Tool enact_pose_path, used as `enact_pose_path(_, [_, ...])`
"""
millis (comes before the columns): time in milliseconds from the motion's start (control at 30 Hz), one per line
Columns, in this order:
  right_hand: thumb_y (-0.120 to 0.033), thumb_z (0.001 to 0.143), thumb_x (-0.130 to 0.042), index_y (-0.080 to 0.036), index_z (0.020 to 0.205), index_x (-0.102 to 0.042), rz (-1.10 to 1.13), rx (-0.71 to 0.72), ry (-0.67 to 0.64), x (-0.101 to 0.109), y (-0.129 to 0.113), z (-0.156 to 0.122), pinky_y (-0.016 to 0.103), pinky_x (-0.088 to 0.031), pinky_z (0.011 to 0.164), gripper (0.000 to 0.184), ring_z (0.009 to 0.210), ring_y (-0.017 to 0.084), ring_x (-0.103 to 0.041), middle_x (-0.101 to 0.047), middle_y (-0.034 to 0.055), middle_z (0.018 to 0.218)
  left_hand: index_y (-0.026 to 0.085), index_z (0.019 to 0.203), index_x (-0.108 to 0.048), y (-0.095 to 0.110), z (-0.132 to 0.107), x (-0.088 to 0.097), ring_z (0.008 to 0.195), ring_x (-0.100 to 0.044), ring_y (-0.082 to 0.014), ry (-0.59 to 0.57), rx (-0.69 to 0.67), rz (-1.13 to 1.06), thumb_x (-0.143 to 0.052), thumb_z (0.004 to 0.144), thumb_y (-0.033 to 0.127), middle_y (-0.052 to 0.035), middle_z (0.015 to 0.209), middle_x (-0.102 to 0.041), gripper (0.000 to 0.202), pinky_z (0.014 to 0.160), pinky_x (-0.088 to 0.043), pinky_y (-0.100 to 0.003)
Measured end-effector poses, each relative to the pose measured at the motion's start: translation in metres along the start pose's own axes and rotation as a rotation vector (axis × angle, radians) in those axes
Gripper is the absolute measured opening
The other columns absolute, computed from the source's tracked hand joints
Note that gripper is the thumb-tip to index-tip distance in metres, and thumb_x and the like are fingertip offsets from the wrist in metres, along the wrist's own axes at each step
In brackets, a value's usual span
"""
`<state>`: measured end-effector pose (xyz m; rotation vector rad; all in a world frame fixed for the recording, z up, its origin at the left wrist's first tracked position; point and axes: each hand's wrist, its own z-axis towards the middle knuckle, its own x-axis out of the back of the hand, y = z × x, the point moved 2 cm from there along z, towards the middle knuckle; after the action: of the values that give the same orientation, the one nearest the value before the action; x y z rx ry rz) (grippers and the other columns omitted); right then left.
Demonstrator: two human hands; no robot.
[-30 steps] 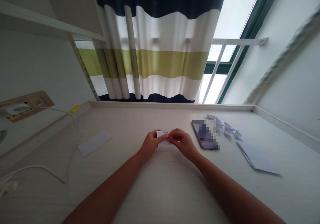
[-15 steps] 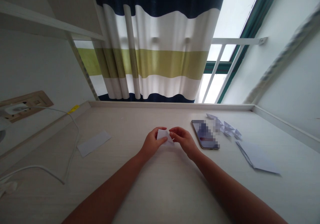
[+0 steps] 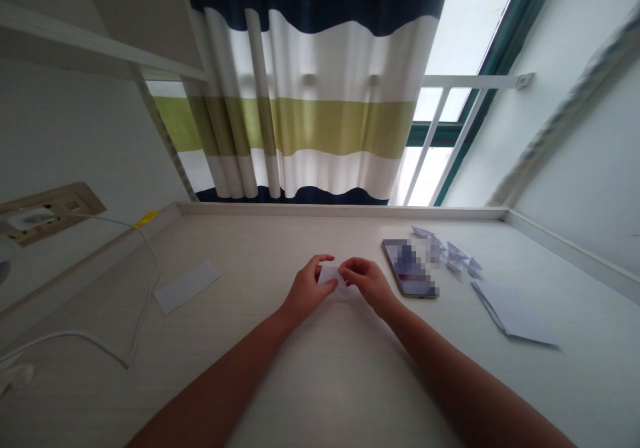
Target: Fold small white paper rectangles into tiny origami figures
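Observation:
A small folded piece of white paper [image 3: 328, 275] is between my two hands, just above the middle of the pale desk. My left hand [image 3: 307, 288] grips its left and lower side, thumb on the front face and index finger stretched out above it. On the right edge, the fingertips of my right hand [image 3: 367, 281] pinch the paper. Part of the paper is hidden behind the fingers, so its full shape cannot be made out.
Right of my hands lies a phone [image 3: 407, 271], partly pixelated. Beyond it are several small folded paper pieces [image 3: 457, 258] and a stack of white sheets [image 3: 517, 315]. A paper strip [image 3: 187, 287] lies on the left, near a white cable [image 3: 153, 261] running from a wall socket [image 3: 75, 201].
The folded paper has tilted and sits slightly lower, showing less of its face. My left index finger has lifted off its top edge. My right fingers have closed on its right edge.

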<state>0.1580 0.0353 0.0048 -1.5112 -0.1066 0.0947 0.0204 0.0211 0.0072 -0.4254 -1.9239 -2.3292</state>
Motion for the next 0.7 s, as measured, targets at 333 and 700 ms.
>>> enact_pose_path(333, [-0.034, 0.061, -0.066, -0.013, 0.065, -0.062, 0.059, -0.083, -0.030, 0.0011, 0.0015, -0.0002, 0.026, -0.043, 0.060, 0.022, 0.059, 0.011, -0.052, -0.059, 0.0003, 0.062, 0.015, 0.105, -0.052, -0.0019, 0.0009, 0.0005, 0.065, -0.058, -0.0141, 0.020, 0.029, -0.034, -0.058, 0.062, 0.015, -0.0021, 0.076, -0.062, 0.043, 0.062, -0.046, -0.026])
enact_pose_path(700, [-0.033, 0.059, -0.067, -0.013, 0.060, -0.060, -0.001, -0.048, -0.016, -0.0001, 0.0040, 0.0021, 0.026, -0.041, 0.055, 0.021, 0.052, 0.009, -0.048, -0.054, -0.0027, 0.053, 0.015, 0.104, -0.051, -0.0023, 0.0021, 0.0004, 0.066, -0.059, -0.0145, 0.021, 0.056, -0.060, -0.060, 0.060, 0.015, -0.0026, 0.076, -0.063, 0.044, 0.063, -0.045, -0.026])
